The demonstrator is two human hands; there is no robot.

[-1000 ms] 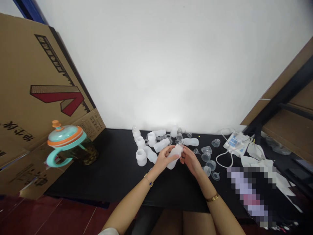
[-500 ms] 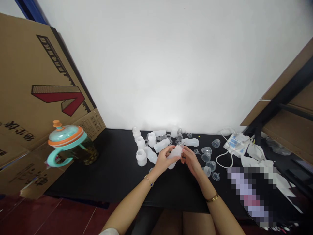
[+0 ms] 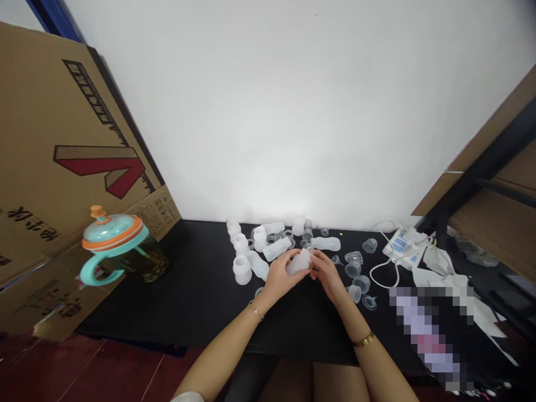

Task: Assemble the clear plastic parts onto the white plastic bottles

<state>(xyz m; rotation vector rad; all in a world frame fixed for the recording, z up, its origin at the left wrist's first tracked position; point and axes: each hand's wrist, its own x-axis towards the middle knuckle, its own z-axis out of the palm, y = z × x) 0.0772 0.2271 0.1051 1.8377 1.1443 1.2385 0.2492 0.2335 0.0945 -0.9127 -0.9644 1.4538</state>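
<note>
Fingers of my left hand (image 3: 281, 279) wrap round a frosted white bottle (image 3: 298, 262), whose neck points up and right. My right hand (image 3: 326, 273) is closed at the bottle's neck, its fingertips on a small clear piece that is hard to make out. Behind and left of the hands, several white bottles (image 3: 242, 270) stand or lie on the black table (image 3: 188, 290). Clear rings and teats lie among them. Several clear caps (image 3: 352, 269) and a clear teat (image 3: 369, 302) are right of my right hand.
A large teal and orange jug (image 3: 113, 240) with dark contents stands at the left by a cardboard box (image 3: 50, 111). On the right are a white power strip (image 3: 404, 245) with its cable, white papers (image 3: 439, 259) and a blurred-out item. A white wall rises behind.
My left hand has turned slightly, and the bottle in it has tilted and sits deeper in the fingers. The right hand has barely moved.
</note>
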